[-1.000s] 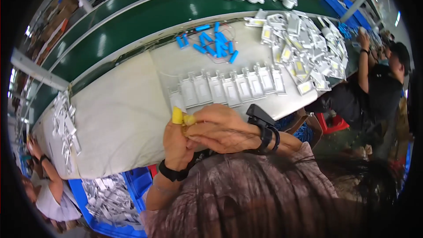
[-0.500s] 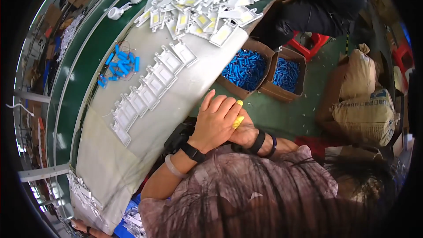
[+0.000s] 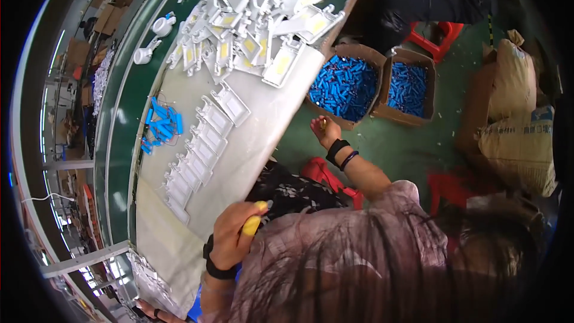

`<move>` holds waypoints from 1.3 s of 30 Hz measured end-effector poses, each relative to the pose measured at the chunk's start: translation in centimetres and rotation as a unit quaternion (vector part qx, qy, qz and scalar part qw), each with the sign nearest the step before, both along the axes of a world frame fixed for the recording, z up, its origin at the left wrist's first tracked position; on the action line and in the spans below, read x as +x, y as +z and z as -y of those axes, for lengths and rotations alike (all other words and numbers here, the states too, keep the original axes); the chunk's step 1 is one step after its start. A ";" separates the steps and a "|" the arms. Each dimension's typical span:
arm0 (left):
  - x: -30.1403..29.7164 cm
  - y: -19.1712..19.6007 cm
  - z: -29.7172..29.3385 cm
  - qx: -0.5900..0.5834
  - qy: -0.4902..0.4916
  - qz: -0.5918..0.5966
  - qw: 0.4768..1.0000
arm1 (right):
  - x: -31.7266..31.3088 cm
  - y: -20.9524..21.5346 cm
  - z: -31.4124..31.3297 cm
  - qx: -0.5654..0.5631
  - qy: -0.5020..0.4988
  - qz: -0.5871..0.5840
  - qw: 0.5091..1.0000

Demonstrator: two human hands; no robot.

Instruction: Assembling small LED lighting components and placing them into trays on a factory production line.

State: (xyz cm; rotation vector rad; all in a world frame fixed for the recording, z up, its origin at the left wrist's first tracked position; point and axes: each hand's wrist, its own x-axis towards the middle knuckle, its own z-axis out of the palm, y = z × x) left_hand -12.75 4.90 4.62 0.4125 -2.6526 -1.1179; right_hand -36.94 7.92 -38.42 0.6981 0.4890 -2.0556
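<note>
My left hand (image 3: 233, 234) is above my lap by the table's near edge. Its fingers are curled in, with yellow coverings on two fingertips; whatever they pinch, if anything, is too small to make out. My right hand (image 3: 326, 132) reaches out to the near side of a cardboard box (image 3: 348, 121) of blue cylinders (image 3: 344, 87). The right fingers are bent together around a small yellowish spot, which may be a fingertip covering. On the table, several white rectangular lamp housings (image 3: 206, 136) lie overlapping in a slanting row.
A heap of white lamp parts with yellow panels (image 3: 263, 21) covers the far table. Loose blue cylinders with thin wires (image 3: 161, 124) lie left of the row. Another cardboard box (image 3: 406, 121), a red stool (image 3: 326, 176) and sacks (image 3: 517, 155) stand right. Someone's hand (image 3: 158, 312) shows lower left.
My hands, pressed together before, have separated. The left has drawn back toward my body at the lower left, while the right has stretched forward to the box of blue cylinders. The view has shifted.
</note>
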 end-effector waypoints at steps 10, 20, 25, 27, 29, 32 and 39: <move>10.9 -0.5 0.2 0.159 0.393 -0.002 0.906 | -1.2 3.5 15.9 0.115 0.226 -0.305 0.918; 14.3 2.9 2.7 0.214 0.409 -0.038 0.886 | -19.3 4.7 0.8 0.299 0.297 -0.752 0.507; 15.1 2.8 6.6 0.176 0.272 0.015 0.946 | -28.9 11.2 -7.0 0.380 0.233 -0.865 0.229; 14.7 2.4 9.0 0.112 0.197 0.008 0.974 | -31.0 14.4 -11.6 0.419 0.207 -0.877 0.112; 14.8 2.4 9.1 0.031 0.142 0.013 0.989 | -30.3 22.9 -9.4 0.264 0.037 -0.843 0.468; 15.1 1.7 10.1 0.072 0.116 -0.001 0.991 | -24.2 45.8 -4.0 0.200 0.074 -0.656 0.724; 18.4 4.5 14.5 0.017 0.058 -0.004 0.998 | -8.6 63.6 16.7 0.071 0.241 -0.889 0.383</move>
